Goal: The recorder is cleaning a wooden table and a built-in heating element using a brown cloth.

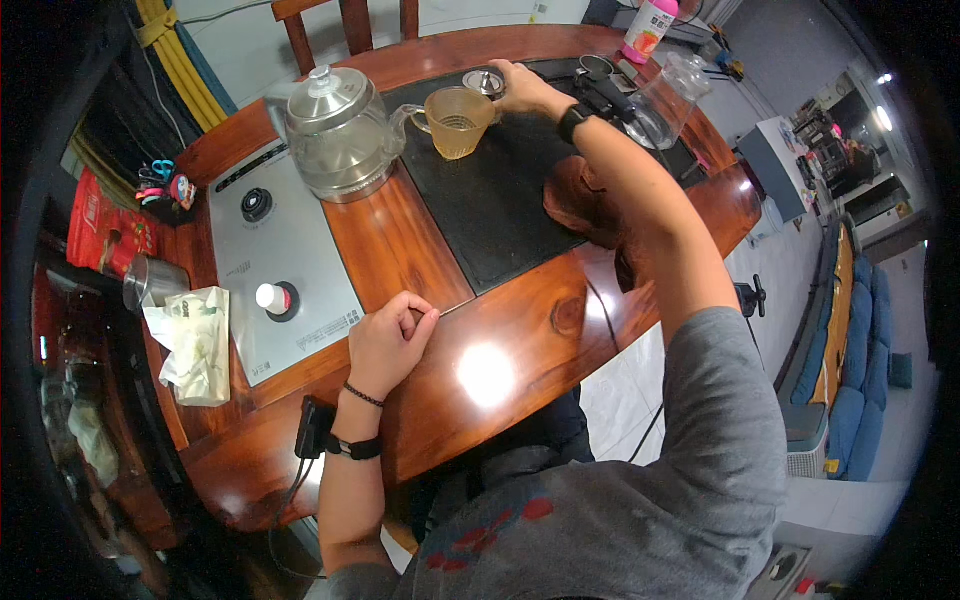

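My right hand (pixel 527 91) reaches across the black tea tray (pixel 480 217), its fingers curled at the right side of a small round metal lid (pixel 482 82) with a knob. Whether the fingers grip it cannot be seen. Just in front of that lid stands a yellowish clear cup (pixel 454 124) with a handle and a ribbed inside. My left hand (pixel 391 339) rests on the wooden table edge (pixel 517 322), fingers loosely curled, nothing visible in it. A large glass kettle (pixel 337 131) with a metal lid stands left of the cup, its spout close to the cup's handle.
A silver electric hob panel (pixel 289 262) bears a small white-capped container (pixel 274 298). Tissues (pixel 201 349) and a metal cup (pixel 157 281) lie left. A brown tea-pet figure (pixel 577 199) sits under my right forearm. Further right are a glass pitcher (pixel 664 105) and pink bottle (pixel 649 31).
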Tool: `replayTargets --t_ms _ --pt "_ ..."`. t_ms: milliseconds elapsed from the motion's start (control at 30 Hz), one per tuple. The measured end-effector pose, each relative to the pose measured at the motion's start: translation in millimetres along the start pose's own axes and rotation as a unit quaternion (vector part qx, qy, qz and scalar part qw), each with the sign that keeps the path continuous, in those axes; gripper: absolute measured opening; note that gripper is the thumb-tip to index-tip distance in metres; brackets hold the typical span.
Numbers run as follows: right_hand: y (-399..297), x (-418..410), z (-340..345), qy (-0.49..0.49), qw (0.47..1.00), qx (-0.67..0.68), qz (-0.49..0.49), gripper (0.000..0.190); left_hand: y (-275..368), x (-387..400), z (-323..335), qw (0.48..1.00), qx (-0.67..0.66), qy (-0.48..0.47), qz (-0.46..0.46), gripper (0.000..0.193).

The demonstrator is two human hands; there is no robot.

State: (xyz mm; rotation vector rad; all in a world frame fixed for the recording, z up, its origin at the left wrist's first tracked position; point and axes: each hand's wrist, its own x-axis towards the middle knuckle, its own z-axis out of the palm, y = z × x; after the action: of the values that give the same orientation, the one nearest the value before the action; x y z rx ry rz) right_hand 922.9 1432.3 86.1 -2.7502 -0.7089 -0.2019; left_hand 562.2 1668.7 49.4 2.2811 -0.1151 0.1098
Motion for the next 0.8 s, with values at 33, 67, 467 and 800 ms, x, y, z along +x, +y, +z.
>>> replayTargets --t_ms 33,67,467,800 --pt "0 -10 -8 0.009 1.000 0.011 -0.018 0.090 0 0 0 1.000 -0.001 0.007 -0.001 0.012" --pt "1 -21 -16 0.018 0.999 0.022 -0.036 0.090 -1 -1 -1 1.000 -0.002 0.009 -0.002 0.012" --pt "20 -246 -67 -0.061 0.982 -0.036 -0.173 0.044 -1 1 3 0.999 0.023 0.020 0.014 0.011" --pt "42 -118 34 0.227 0.959 -0.165 0.031 0.027 7 3 3 0.998 0.053 0.016 0.009 0.010"
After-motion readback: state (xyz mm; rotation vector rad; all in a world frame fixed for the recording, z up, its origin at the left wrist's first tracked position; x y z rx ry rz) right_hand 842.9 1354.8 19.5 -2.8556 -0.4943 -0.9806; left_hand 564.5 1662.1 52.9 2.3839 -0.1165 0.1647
